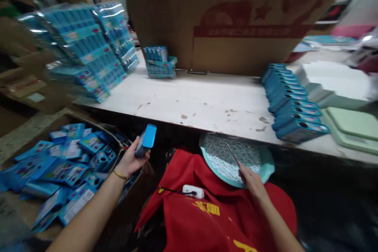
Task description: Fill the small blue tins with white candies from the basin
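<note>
My left hand [132, 157] is closed around a small blue box [147, 140], held tilted with one bright blue end facing up. This hand is beside the carton of blue boxes, above its right edge. My right hand [250, 178] grips a thin metal stick-like tool [232, 154], its far end over the pellets; the tip's shape is blurred. Below that tool, a teal basin [211, 165] holds small grey and white pellets [226, 165]. The basin rests at my lap, against a red apron [195, 212], partly under the table edge.
Several blue boxes lie loose in the carton [66, 116] at left. On the white table [201, 102] stand wrapped stacks of blue packs [82, 47], a small display tray [161, 71], a row of blue boxes [291, 106] and a pale green scale [352, 124]. A large cardboard box [236, 53] stands behind.
</note>
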Motion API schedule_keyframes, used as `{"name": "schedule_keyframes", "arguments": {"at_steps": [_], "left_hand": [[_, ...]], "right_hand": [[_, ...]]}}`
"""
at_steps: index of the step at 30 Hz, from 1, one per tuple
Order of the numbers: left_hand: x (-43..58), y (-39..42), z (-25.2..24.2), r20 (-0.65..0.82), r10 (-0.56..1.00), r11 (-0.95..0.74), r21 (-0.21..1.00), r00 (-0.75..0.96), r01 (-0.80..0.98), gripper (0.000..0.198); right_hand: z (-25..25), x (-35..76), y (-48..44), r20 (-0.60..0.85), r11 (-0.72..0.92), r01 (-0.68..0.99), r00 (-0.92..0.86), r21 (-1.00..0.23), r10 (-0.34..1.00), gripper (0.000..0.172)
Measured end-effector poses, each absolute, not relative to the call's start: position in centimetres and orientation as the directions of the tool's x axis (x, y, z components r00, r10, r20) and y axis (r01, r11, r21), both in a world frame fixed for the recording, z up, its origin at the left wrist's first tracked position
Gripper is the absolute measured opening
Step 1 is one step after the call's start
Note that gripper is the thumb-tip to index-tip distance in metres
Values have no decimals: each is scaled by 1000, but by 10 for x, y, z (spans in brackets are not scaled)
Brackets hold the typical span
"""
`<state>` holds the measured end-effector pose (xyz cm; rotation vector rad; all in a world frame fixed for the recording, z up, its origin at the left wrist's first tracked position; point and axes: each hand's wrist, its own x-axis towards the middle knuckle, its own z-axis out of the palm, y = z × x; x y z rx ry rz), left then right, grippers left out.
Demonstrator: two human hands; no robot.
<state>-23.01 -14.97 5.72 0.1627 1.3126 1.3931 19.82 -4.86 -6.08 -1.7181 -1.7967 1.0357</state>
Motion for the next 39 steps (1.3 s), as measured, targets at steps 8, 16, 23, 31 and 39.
{"name": "schedule_keyframes", "arguments": {"at_steps": [8, 16, 23, 31, 39], "left_hand": [[-161, -103, 38, -197, 951, 261, 925, -238, 276, 67], [-147, -101, 4, -136, 988, 37, 649, 68, 760, 50], [-150, -125, -36, -356, 930, 355, 816, -89, 456, 47], [-148, -103, -34, -335, 911, 406, 829, -241, 384, 52], [-101, -51, -8, -198, 979, 205, 928, -55, 311, 45]], "right_hand": [[-61, 224, -44, -94, 113, 680, -260, -725, 961, 46], [-39, 224, -40, -166, 186, 942, -238, -280, 957, 36], [-35, 227, -14, -270, 201, 979, -202, -31, 941, 34], [-92, 159, 14, -382, 36, 968, -133, -250, 915, 36], [-93, 186, 15, -356, 2, 865, -209, -502, 911, 35]]}}
